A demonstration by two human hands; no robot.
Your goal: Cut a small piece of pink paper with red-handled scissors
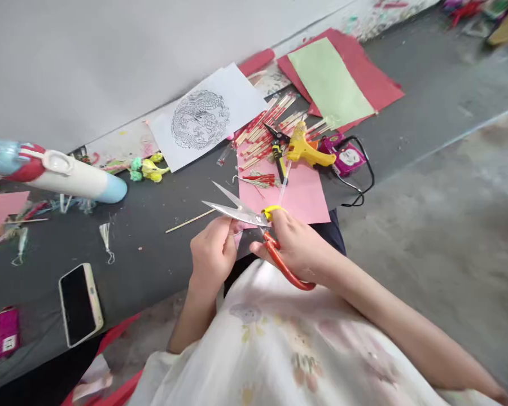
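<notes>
Scissors, likely stiff and best held by the loops, sit gripped in the right hand, blades parted toward ten o'clock, beside the curled left hand, whose hold I cannot tell.

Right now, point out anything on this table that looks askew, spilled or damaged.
The red-patterned sticks look untidy, splayed in a loose heap beside the glue gun and pliers. The phone lies near the table's edge, perhaps precariously. No spill stands out.
</notes>
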